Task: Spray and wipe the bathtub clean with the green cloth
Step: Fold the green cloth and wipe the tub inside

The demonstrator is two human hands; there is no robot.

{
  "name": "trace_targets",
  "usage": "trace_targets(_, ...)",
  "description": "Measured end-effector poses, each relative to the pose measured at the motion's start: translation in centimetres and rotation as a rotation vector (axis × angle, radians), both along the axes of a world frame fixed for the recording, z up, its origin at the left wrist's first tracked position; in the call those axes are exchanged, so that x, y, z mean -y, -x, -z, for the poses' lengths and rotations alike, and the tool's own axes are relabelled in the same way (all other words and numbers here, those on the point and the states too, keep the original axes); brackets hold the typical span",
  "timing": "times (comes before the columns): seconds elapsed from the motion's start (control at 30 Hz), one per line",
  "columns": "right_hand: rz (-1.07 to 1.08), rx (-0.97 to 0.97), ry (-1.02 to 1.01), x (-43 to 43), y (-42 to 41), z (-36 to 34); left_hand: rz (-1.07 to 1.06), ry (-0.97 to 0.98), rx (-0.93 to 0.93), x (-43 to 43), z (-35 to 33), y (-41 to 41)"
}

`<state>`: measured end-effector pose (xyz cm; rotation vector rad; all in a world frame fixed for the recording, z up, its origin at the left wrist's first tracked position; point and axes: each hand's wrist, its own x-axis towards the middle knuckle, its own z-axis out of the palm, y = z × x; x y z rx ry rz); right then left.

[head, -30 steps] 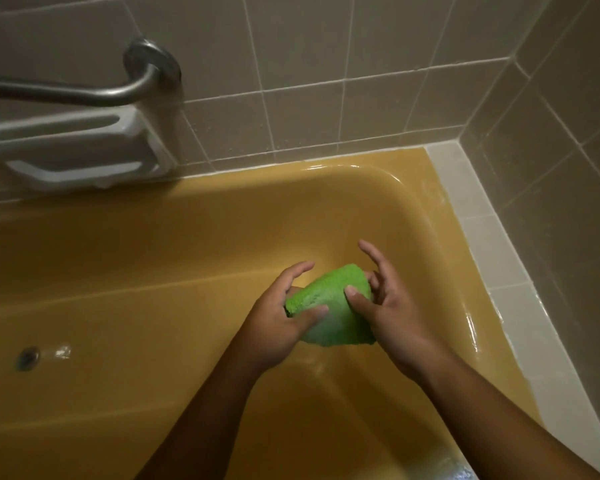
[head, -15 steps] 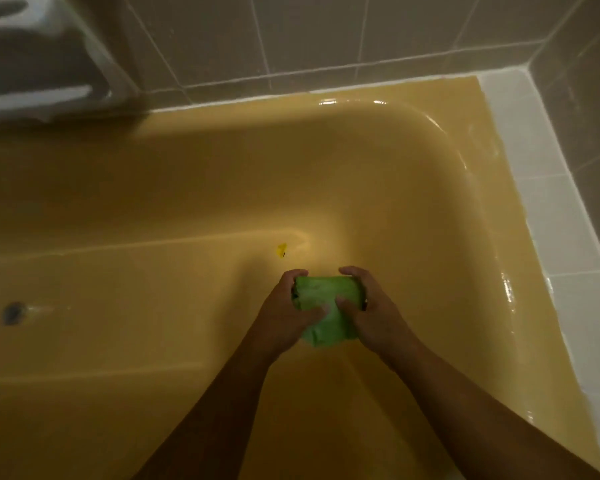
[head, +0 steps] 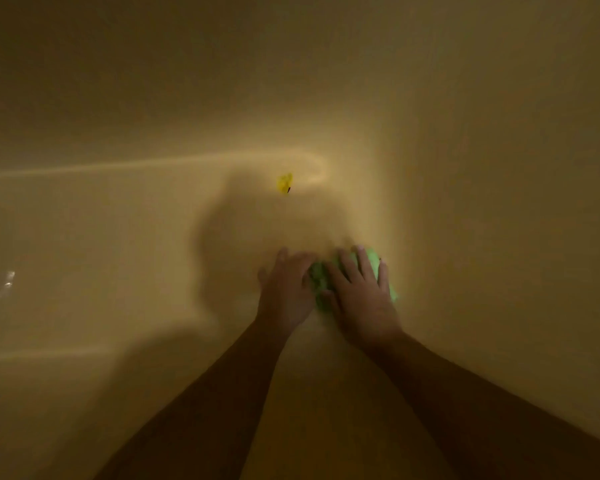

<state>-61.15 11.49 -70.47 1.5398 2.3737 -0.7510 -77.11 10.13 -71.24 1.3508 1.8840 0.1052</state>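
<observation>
No text, label, brand, number or sign could be read. The view was dim and blurred, and nothing legible was seen on the bathtub (head: 118,244), on the green cloth (head: 318,285), or on the small yellow scrap (head: 284,183).

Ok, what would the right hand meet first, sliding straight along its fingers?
Probably the bathtub's rising wall: the right hand, flat on the green cloth, points across bare floor. The yellow scrap lies left of that line.
</observation>
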Motion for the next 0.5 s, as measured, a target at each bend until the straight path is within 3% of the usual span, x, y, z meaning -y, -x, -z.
trace_targets(0.23, -0.341, 0.159, -0.159, -1.0, -0.1, 4.6, 0.166, -0.200, -0.311, 0.2, 6.4, 4.5)
trace_targets(0.37, -0.333, 0.049, -0.270, -5.0, 2.4, 6.2, 0.160, -0.339, -0.497, -0.5, 8.2, 5.7)
trace_targets(0.5, -0.197, -0.032, -0.439, -12.7, 6.6, 7.5, 0.168, -0.440, -0.526, -0.6, 8.8, 6.4)
